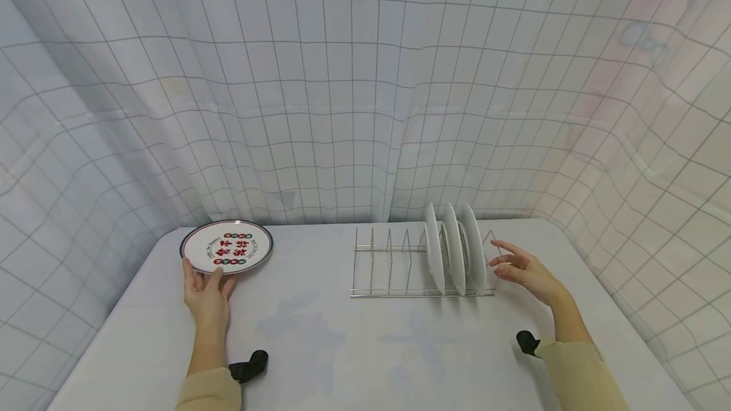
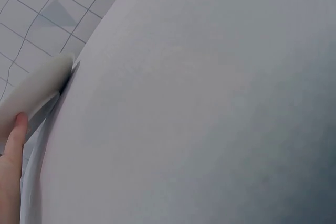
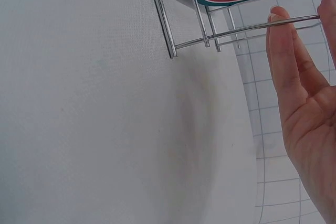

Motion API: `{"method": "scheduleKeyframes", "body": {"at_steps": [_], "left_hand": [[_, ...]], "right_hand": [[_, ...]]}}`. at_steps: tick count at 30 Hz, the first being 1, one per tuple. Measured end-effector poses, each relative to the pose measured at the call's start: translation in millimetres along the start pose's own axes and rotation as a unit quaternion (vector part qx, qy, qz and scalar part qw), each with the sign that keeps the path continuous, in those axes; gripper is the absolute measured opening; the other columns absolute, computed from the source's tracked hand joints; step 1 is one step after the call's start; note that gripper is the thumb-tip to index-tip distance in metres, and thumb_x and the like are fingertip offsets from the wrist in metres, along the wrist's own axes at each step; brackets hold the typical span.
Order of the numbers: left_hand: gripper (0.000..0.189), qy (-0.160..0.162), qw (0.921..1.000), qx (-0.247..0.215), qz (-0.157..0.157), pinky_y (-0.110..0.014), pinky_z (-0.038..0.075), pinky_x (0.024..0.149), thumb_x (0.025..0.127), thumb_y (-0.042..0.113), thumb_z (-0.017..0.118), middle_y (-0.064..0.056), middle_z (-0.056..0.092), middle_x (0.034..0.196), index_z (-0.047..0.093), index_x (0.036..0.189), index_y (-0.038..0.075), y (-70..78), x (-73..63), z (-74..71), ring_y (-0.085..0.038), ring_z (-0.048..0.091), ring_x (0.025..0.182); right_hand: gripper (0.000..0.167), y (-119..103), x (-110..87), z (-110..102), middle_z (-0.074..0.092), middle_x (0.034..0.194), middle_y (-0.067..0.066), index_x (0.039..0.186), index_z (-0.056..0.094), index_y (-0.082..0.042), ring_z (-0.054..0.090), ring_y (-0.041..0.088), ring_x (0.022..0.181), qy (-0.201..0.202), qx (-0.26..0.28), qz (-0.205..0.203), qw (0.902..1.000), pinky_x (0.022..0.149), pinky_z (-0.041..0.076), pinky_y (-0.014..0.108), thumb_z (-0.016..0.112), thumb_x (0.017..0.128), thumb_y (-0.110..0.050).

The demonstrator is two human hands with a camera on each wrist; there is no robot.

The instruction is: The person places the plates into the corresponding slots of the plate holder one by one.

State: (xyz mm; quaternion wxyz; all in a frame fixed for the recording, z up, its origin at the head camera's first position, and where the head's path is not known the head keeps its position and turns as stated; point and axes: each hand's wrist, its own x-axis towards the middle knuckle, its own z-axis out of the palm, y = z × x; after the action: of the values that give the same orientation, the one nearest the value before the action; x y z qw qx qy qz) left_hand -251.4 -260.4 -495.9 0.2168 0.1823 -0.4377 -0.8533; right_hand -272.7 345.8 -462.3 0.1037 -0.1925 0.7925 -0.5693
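Note:
A round white plate [image 1: 204,243] with a dark rim and red printed characters is at the far left of the table. My left hand [image 1: 208,300] holds its near edge, thumb on the upper side; the other fingers are partly hidden at the rim. In the left wrist view one finger [image 2: 20,124] lies against the plate's pale underside [image 2: 39,85]. Toward the right, a wire dish rack [image 1: 381,293] carries three upright plates [image 1: 455,249]. My right hand [image 1: 530,276] is at the rack's right end, its loosely extended fingertips touching the end wire [image 3: 247,28].
A white cloth [image 1: 308,347] covers the table. Gridded curtains [image 1: 320,113] hang behind it and along both sides. Black wrist mounts [image 1: 249,366] stick out from both forearms. The rack's left slots hold no plates.

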Motion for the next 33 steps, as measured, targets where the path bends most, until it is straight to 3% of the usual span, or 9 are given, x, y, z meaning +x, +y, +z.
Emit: {"method": "scheduleKeyframes", "body": {"at_steps": [4, 8, 12, 18, 22, 27, 33], "left_hand": [[0.080, -0.006, 0.9999, -0.014, 0.005, -0.024, 0.049, 0.086, 0.090, -0.001, 0.052, -0.001, 0.008, 0.152, 0.014, 0.142, 0.046, -1.6, -0.4, 1.3, -0.025, 0.032, 0.132], [0.085, -0.025, 0.9987, -0.043, 0.011, -0.026, 0.051, 0.083, 0.086, -0.005, 0.056, -0.012, 0.015, 0.150, 0.018, 0.142, 0.046, -2.1, -1.0, 2.9, -0.029, 0.034, 0.130], [0.089, -0.036, 0.9975, -0.060, 0.013, -0.029, 0.052, 0.080, 0.082, -0.010, 0.059, -0.013, 0.027, 0.139, 0.022, 0.142, 0.045, -1.4, -3.8, 5.7, -0.026, 0.047, 0.120], [0.092, -0.061, 0.9978, -0.021, 0.015, -0.030, 0.054, 0.076, 0.080, -0.014, 0.059, -0.008, 0.034, 0.125, 0.019, 0.144, 0.039, 4.8, -15.6, 18.3, -0.018, 0.053, 0.103], [0.089, -0.102, 0.9939, 0.019, 0.036, -0.027, 0.054, 0.075, 0.082, -0.013, 0.056, -0.008, 0.035, 0.123, 0.019, 0.145, 0.037, 11.4, -27.4, 32.7, -0.016, 0.052, 0.099], [0.086, -0.183, 0.9788, 0.058, 0.071, -0.027, 0.054, 0.076, 0.084, -0.016, 0.053, -0.008, 0.037, 0.119, 0.020, 0.145, 0.034, 22.9, -44.4, 57.5, -0.012, 0.054, 0.092], [0.082, -0.280, 0.9474, 0.102, 0.116, -0.028, 0.054, 0.076, 0.084, -0.014, 0.053, -0.011, 0.038, 0.116, 0.021, 0.146, 0.029, 35.3, -67.0, 94.3, -0.010, 0.055, 0.088]], "right_hand": [[0.054, 0.9, -0.2, -0.2, 0.050, 0.114, 0.029, 0.143, 0.023, -0.005, 0.058, 0.013, 0.097, 0.004, 0.001, 0.000, 1.0000, 0.086, 0.047, 0.017, 0.047, 0.095, -0.009], [0.053, 1.3, 0.6, 0.2, 0.050, 0.113, 0.030, 0.143, 0.024, -0.004, 0.058, 0.020, 0.099, 0.006, 0.001, 0.000, 1.0000, 0.086, 0.047, 0.018, 0.047, 0.095, -0.009], [0.053, 0.9, 1.2, 1.2, 0.048, 0.114, 0.033, 0.143, 0.023, -0.003, 0.057, 0.021, 0.099, 0.004, 0.007, -0.001, 1.0000, 0.086, 0.048, 0.018, 0.047, 0.095, -0.008], [0.054, 0.2, 1.0, 1.3, 0.047, 0.114, 0.034, 0.142, 0.023, -0.002, 0.056, 0.029, 0.101, 0.005, 0.009, 0.000, 0.9999, 0.086, 0.048, 0.018, 0.048, 0.095, -0.008], [0.053, 0.1, 0.9, 0.6, 0.046, 0.115, 0.035, 0.143, 0.023, -0.004, 0.056, 0.031, 0.102, 0.006, 0.003, 0.004, 1.0000, 0.086, 0.048, 0.018, 0.047, 0.095, -0.009], [0.053, 0.5, 0.9, 0.6, 0.046, 0.116, 0.035, 0.143, 0.024, -0.006, 0.055, 0.030, 0.103, 0.006, 0.000, 0.003, 1.0000, 0.086, 0.048, 0.018, 0.046, 0.096, -0.010], [0.053, 0.5, 0.7, 0.7, 0.049, 0.114, 0.031, 0.143, 0.024, -0.006, 0.056, 0.029, 0.103, 0.007, 0.003, 0.000, 1.0000, 0.086, 0.048, 0.019, 0.046, 0.096, -0.010]]}}
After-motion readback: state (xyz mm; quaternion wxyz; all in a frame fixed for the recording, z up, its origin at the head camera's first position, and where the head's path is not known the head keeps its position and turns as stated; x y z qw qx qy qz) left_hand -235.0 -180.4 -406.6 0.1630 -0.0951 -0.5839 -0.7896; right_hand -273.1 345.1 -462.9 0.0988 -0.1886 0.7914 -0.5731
